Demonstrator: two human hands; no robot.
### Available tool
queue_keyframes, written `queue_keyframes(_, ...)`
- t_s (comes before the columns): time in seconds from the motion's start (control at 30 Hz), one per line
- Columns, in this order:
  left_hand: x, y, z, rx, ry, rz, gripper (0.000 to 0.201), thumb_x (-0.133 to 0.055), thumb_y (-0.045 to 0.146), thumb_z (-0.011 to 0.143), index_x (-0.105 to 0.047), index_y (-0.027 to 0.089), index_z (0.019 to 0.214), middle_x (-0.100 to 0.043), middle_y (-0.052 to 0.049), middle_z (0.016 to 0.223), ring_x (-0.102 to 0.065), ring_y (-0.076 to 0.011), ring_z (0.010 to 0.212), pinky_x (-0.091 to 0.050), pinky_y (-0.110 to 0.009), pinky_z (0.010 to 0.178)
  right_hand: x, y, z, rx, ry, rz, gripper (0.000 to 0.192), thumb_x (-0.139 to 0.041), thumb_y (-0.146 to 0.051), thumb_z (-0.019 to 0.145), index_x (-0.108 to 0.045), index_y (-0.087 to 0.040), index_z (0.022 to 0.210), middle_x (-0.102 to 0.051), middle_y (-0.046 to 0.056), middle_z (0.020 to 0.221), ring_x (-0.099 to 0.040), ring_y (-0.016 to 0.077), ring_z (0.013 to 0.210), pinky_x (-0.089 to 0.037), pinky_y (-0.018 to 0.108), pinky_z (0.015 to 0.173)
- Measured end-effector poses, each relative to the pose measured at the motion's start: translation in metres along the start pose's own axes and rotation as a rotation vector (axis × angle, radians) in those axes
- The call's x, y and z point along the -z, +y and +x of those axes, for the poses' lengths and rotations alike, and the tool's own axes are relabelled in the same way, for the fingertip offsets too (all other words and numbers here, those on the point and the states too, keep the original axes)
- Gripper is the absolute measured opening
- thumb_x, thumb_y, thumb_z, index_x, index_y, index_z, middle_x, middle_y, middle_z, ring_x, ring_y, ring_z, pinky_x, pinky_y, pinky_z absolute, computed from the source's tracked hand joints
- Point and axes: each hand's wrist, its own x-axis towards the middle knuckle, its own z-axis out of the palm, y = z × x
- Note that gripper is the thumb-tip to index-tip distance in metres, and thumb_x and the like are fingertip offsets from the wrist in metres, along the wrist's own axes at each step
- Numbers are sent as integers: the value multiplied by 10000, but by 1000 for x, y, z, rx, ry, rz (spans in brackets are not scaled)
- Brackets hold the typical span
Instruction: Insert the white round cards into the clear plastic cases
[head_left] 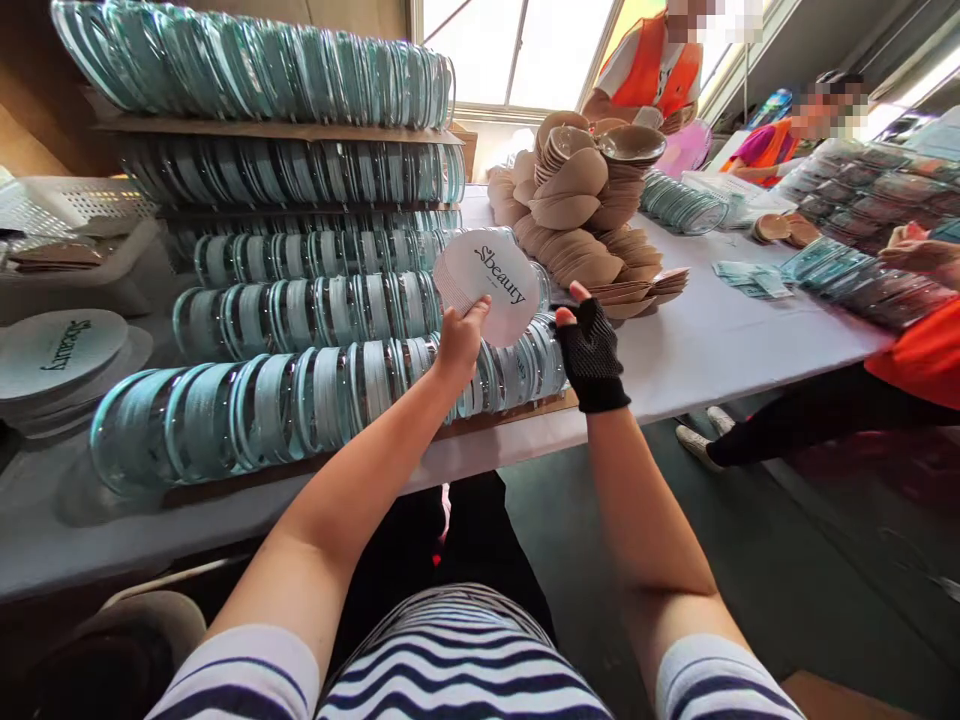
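At centre frame the bare left hand (pixel 459 340) is pinching the lower edge of a fanned stack of thin white rounded printed cards (pixel 491 285), which look light, bendy and apt to slide apart, so gripping the edge is probably holding them best. Just to its right, the right hand (pixel 591 350), wearing a black fingerless glove, is hovering half open, thumb raised, seemingly holding nothing. Rows of clear teal-rimmed plastic cases (pixel 300 400) are crowding the white table (pixel 712 340) at left, and a heap of beige moulded cups (pixel 577 210) is sitting behind at upper right.

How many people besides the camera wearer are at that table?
3: one in an orange vest at the far end, one beside them, one's orange sleeve at right. Others may be hidden.
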Motion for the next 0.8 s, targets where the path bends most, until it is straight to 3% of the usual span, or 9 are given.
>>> queue_keyframes(0.13, 7, 15, -18, 61, 13, 22, 187, -694, 204, 762, -701, 169, 946, -741, -42, 919, -686, -201, 906, -534, -335, 866, -4, -26, 8, 151, 45, -64, 573, -404, -398, 929, -430, -102, 1419, -498, 176, 1427, -442, 239, 1344, -397, 389, 1075)
queue_keyframes(0.23, 13, 23, -30, 104, 12, 74, 184, -704, 252, 749, -699, 167, 913, -732, -43, 845, -690, -218, 847, -558, -346, 795, -11, -55, -8, 208, 101, -104, 567, -415, -388, 923, -436, -130, 1427, -496, 174, 1424, -435, 274, 1339, -417, 428, 1046)
queue_keyframes(0.3, 16, 26, -32, 139, -53, 66, 212, -721, 299, 743, -703, 171, 911, -729, -49, 835, -693, -231, 860, -563, -348, 785, -9, -67, -17, 105, 104, -70, 518, -380, -392, 934, -508, -128, 1362, -598, 190, 1280, -547, 291, 1202, -485, 421, 929)
queue_keyframes(0.37, 19, 28, -27, 133, -84, 41, 238, -737, 328, 739, -704, 182, 925, -731, -50, 866, -692, -236, 902, -561, -343, 800, 4, -69, -26, -72, 204, -29, 500, -345, -387, 936, -559, -102, 1286, -652, 206, 1135, -612, 296, 1066, -513, 403, 821)
queue_keyframes(0.47, 25, 32, -9, 75, 37, 8, 213, -732, 280, 764, -692, 197, 956, -737, -43, 956, -680, -220, 988, -545, -341, 867, 36, -57, -59, -196, 348, -57, 502, -389, -431, 911, -579, -100, 1238, -676, 204, 1024, -648, 300, 937, -516, 380, 718)
queue_keyframes(0.57, 31, 37, 9, 115, 124, -51, 222, -699, 200, 804, -674, 216, 1024, -733, -32, 1058, -664, -190, 1055, -511, -367, 955, 58, -46, -112, -68, 75, -189, 453, -452, -446, 879, -625, -150, 1175, -700, 145, 819, -650, 266, 697, -481, 330, 579)
queue_keyframes(0.67, 34, 39, 15, 177, 109, -78, 266, -690, 163, 813, -666, 236, 1068, -727, -20, 1098, -655, -182, 1091, -479, -392, 1012, 53, -50, -146, 10, -149, -284, 421, -389, -389, 924, -618, -179, 1209, -712, 116, 778, -646, 222, 626, -448, 281, 543)
queue_keyframes(0.8, 34, 40, 9, 178, 94, -77, 244, -666, 145, 830, -667, 224, 1060, -736, -18, 1053, -654, -190, 1103, -483, -387, 1015, 13, -67, -128, 71, -285, -293, 423, -342, -340, 964, -537, -208, 1315, -730, 98, 872, -672, 201, 707, -417, 254, 577)
